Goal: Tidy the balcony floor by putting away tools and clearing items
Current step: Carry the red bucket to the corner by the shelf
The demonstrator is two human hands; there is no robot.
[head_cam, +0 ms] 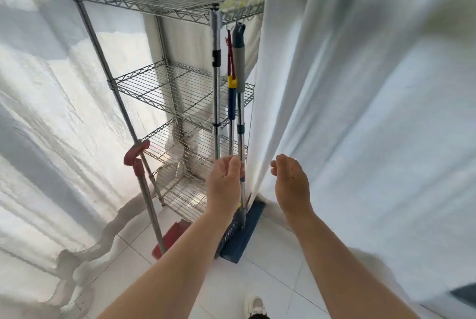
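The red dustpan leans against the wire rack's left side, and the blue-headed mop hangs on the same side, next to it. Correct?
Not quite. In the head view the red dustpan does lean against the wire rack's left side, but the blue-headed mop hangs at the rack's right front corner, beside the white curtain.

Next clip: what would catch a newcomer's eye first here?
Two bare forearms reach up the middle: the left hand by the silver pole of a blue flat mop standing against the tall chrome wire shelf rack, the right hand near the edge of the white curtain. Left of the rack leans a red long-handled dustpan on the white tiled floor.
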